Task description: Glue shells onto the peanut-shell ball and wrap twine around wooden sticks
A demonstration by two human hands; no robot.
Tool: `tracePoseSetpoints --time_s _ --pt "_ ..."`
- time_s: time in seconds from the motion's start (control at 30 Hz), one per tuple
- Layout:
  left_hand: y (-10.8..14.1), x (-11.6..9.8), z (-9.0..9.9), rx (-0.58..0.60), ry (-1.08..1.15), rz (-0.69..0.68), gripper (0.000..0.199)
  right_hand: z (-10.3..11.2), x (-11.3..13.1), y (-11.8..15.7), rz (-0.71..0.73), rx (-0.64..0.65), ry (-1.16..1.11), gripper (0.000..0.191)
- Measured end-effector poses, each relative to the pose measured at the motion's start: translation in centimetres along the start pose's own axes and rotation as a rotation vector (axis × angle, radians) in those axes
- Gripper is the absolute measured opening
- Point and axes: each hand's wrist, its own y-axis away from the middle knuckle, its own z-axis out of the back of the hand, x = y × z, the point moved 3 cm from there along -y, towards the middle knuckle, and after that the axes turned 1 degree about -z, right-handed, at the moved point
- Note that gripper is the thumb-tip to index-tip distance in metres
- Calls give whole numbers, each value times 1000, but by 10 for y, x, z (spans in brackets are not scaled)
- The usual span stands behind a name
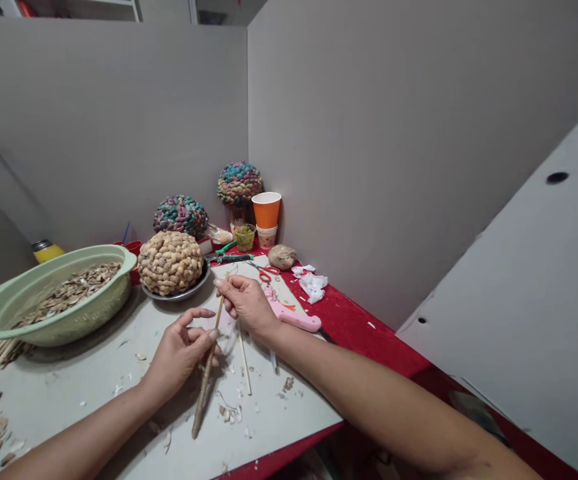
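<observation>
Two hands share one slim rod (203,393), held aslant above the tabletop, its thick brown end toward the wearer and its thin, paler end pointing away. The left hand (181,350) grips it partway along, thumb pressed against it, forefinger lifted clear; the right hand (246,303) pinches near the far tip between thumb and fingers. The rod looks light and fairly stiff — the brown part seems rough or wrapped, so it should give good purchase, while the thin end is likely the easier part to bend or snap. The thick part looks the safest place to hold firmly, with only a light pinch at the tip.

Beneath lies a pale board (289,417) strewn with flakes and shell bits, with red cloth (353,327) showing past its edge. A green basin (106,310) of shell pieces stands on the left, near a knobbly tan ball (171,262) in a metal dish (183,294). A pink glue gun (296,317) lies just beside the right wrist. Plain grey panels (119,100) meet in a corner behind — a tight booth.
</observation>
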Motion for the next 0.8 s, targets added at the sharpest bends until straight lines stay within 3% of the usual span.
tracePoseSetpoints --time_s 0.13,0.37,0.47,0.8 --pt "2 -4 -3 26 -26 -38 46 -1 0 1 -25 10 -23 42" --pt "3 -6 -4 167 246 -29 59 -4 12 3 -80 162 -157 40" --pt "4 -5 -5 193 268 -16 65 -4 12 3 -70 208 -175 37" --pt "2 -5 -5 184 164 -74 61 -2 11 4 -9 98 -84 40"
